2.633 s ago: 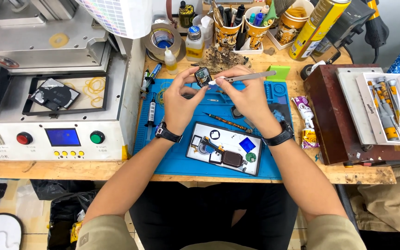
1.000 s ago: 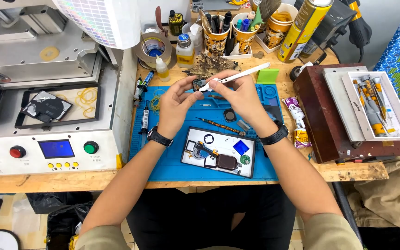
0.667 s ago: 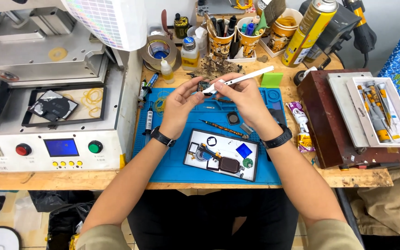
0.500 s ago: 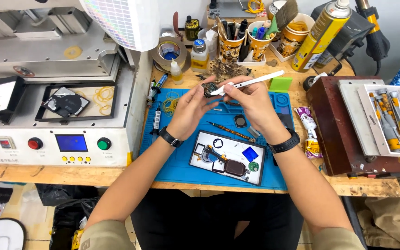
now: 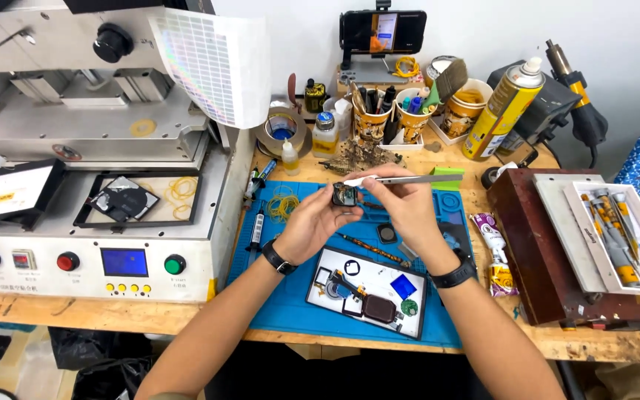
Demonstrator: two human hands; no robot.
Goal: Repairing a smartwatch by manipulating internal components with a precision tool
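Table point(image 5: 53, 311): wooden, grey machine point(image 5: 98, 148) at left. Blue work mat point(image 5: 275, 296), white parts tray point(image 5: 368, 289) near. Left hand point(image 5: 312, 222) grips small dark watch body point(image 5: 345, 195) above the mat, far side. Right hand point(image 5: 409, 204) pinches tweezers point(image 5: 401, 179), tip at the watch. Step, judged: picking at internals; steadiness needed next. Tip contact indistinct.

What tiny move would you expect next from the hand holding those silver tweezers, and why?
Probably easing the tips down into the small black square watch body. The left hand holds it up above the blue work mat, and the right hand holds the thin silver tweezers with their tips right at its top edge.
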